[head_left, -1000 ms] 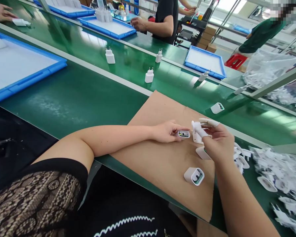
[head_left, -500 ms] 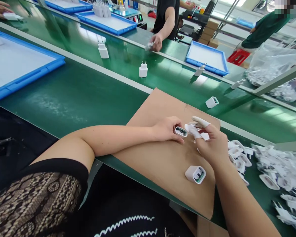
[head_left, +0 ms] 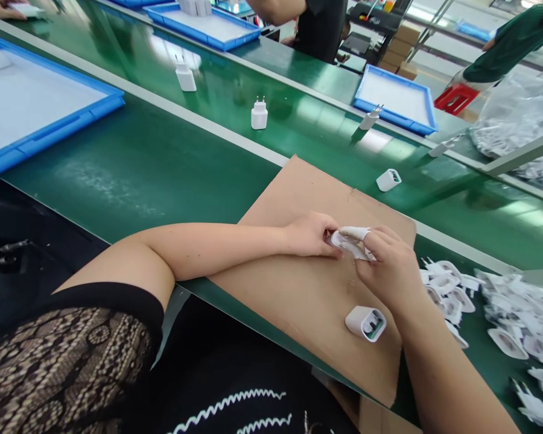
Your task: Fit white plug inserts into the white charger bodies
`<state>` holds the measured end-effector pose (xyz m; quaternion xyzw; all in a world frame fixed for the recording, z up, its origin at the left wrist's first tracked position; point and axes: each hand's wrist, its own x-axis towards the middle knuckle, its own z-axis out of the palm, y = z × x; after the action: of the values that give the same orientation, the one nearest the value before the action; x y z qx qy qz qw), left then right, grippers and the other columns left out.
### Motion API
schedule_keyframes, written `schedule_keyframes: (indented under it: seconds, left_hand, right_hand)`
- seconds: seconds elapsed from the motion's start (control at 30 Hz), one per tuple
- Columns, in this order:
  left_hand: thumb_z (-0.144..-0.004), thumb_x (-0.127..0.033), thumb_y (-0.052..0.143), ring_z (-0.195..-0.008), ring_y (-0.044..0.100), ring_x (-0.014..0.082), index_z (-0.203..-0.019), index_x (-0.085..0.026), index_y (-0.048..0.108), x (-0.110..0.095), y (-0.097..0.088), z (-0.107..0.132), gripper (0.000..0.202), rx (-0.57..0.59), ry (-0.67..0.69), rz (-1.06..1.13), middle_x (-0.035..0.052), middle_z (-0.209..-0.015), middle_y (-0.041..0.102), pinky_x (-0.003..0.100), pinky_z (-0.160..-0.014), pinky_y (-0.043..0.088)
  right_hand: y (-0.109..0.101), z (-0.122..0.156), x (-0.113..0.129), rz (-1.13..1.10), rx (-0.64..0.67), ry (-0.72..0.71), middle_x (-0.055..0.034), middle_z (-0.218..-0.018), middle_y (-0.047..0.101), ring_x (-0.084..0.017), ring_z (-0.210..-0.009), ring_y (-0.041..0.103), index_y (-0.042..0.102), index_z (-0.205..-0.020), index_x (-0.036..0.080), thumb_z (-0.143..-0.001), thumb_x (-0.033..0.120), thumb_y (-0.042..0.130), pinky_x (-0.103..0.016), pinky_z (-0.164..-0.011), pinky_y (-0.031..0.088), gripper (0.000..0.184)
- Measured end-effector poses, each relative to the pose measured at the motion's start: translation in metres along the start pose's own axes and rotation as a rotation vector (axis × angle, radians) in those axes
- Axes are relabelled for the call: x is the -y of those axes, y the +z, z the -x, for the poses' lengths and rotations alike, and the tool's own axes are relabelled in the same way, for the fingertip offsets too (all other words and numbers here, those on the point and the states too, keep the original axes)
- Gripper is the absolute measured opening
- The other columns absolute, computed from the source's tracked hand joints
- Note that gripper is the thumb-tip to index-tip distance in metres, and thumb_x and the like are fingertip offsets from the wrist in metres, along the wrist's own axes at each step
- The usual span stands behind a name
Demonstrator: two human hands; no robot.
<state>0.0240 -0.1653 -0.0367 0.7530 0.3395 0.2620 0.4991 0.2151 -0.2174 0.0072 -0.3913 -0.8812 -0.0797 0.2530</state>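
Note:
My left hand is closed around a white charger housing, which its fingers mostly hide. My right hand, with white finger cots on the thumb and a finger, grips a white plug cap against the open end of that housing. Whether the cap is seated I cannot tell. Both hands are above a brown cardboard sheet. Near my right wrist, another charger housing lies on the cardboard, its open end showing a circuit board inside.
Loose plug caps and a larger heap of caps lie at right. Beyond the cardboard, a green belt carries several chargers and an open housing. Blue trays stand across the belt; another blue-rimmed tray is at left. Co-workers are opposite.
My right hand has brought the plug cap left onto the housing's open end, which was visible before. The co-worker's hand over the belt has drawn back. The view has shifted slightly.

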Motion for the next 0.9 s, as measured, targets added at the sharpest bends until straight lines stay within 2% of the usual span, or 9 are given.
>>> schedule_keyframes:
  seconds: [0.1,0.17,0.33,0.43,0.53,0.63,0.73,0.8,0.9]
  left_hand:
    - [-0.075,-0.033,0.084,-0.071,0.057,0.0125,-0.084,-0.016,0.067,0.001,0.002,0.002,0.025,-0.019,0.025,-0.053,-0.0024,-0.077,0.062,0.025,-0.064,0.042]
    - [-0.082,-0.037,0.079,-0.075,0.060,0.0140,-0.089,-0.016,0.067,0.003,0.003,0.005,0.026,-0.046,0.116,-0.170,0.0002,-0.083,0.065,0.026,-0.067,0.045]
    - [-0.098,-0.053,0.060,-0.096,0.065,0.0230,-0.110,-0.011,0.066,0.007,0.009,0.011,0.044,-0.116,0.302,-0.683,0.0118,-0.106,0.069,0.032,-0.079,0.049]
    - [-0.102,-0.061,0.045,-0.095,0.065,0.0262,-0.112,-0.007,0.065,0.008,0.010,0.012,0.059,-0.129,0.331,-0.930,0.0164,-0.105,0.068,0.033,-0.070,0.047]
    - [-0.104,-0.063,0.033,-0.088,0.065,0.0257,-0.108,-0.007,0.067,0.008,0.009,0.010,0.065,-0.107,0.352,-1.024,0.0161,-0.096,0.067,0.032,-0.062,0.043]
    - [-0.103,-0.064,0.034,-0.088,0.065,0.0263,-0.106,-0.008,0.068,0.006,0.008,0.010,0.065,-0.080,0.321,-1.017,0.0153,-0.093,0.066,0.033,-0.062,0.042]
    - [-0.101,-0.061,0.046,-0.093,0.066,0.0255,-0.109,-0.010,0.067,0.003,0.007,0.013,0.056,-0.075,0.250,-0.890,0.0141,-0.102,0.068,0.032,-0.067,0.044]
    - [-0.099,-0.056,0.055,-0.093,0.066,0.0218,-0.111,-0.014,0.067,0.001,0.003,0.013,0.045,-0.035,0.228,-0.720,0.0104,-0.108,0.067,0.030,-0.071,0.045]
    - [-0.093,-0.051,0.067,-0.085,0.061,0.0163,-0.098,-0.017,0.068,0.002,-0.014,0.000,0.034,-0.008,0.156,-0.456,0.0046,-0.099,0.066,0.029,-0.072,0.043]
  right_hand:
    - [0.000,-0.001,0.002,0.063,-0.019,-0.039,-0.0044,-0.078,0.070,-0.020,-0.073,0.062,0.066,-0.092,0.021,-0.078,0.002,0.051,-0.029,-0.059,0.043,0.028]
    - [0.000,-0.002,0.002,0.074,-0.027,-0.037,-0.0033,-0.072,0.067,-0.019,-0.069,0.060,0.063,-0.086,0.021,-0.077,0.003,0.052,-0.028,-0.056,0.040,0.023]
    - [0.002,-0.002,0.008,0.094,-0.011,0.146,-0.0019,-0.067,0.063,-0.019,-0.063,0.057,0.061,-0.079,0.022,-0.068,0.009,0.054,-0.028,-0.054,0.033,0.018]
    - [0.002,-0.002,0.015,0.131,0.037,0.290,-0.0027,-0.070,0.065,-0.020,-0.065,0.059,0.066,-0.083,0.022,-0.065,0.011,0.054,-0.029,-0.056,0.030,0.024]
    - [0.002,-0.003,0.021,0.151,0.055,0.360,-0.0037,-0.067,0.064,-0.021,-0.065,0.059,0.067,-0.082,0.021,-0.065,0.012,0.054,-0.030,-0.056,0.027,0.022]
    - [0.006,-0.003,0.022,0.148,0.066,0.397,-0.0048,-0.067,0.064,-0.023,-0.066,0.060,0.067,-0.081,0.021,-0.064,0.013,0.055,-0.030,-0.057,0.028,0.021]
    - [0.011,-0.002,0.018,0.039,0.058,0.483,-0.0051,-0.072,0.070,-0.024,-0.068,0.065,0.071,-0.088,0.022,-0.068,0.016,0.058,-0.032,-0.060,0.038,0.025]
    - [0.010,0.005,0.009,-0.150,0.053,0.538,-0.0047,-0.081,0.075,-0.024,-0.072,0.069,0.073,-0.106,0.025,-0.073,0.018,0.061,-0.034,-0.065,0.046,0.036]
    - [-0.006,0.033,-0.017,-0.275,-0.005,0.531,-0.0094,-0.112,0.076,-0.026,-0.091,0.074,0.058,-0.142,0.030,-0.084,0.022,0.064,-0.036,-0.075,0.054,0.058]
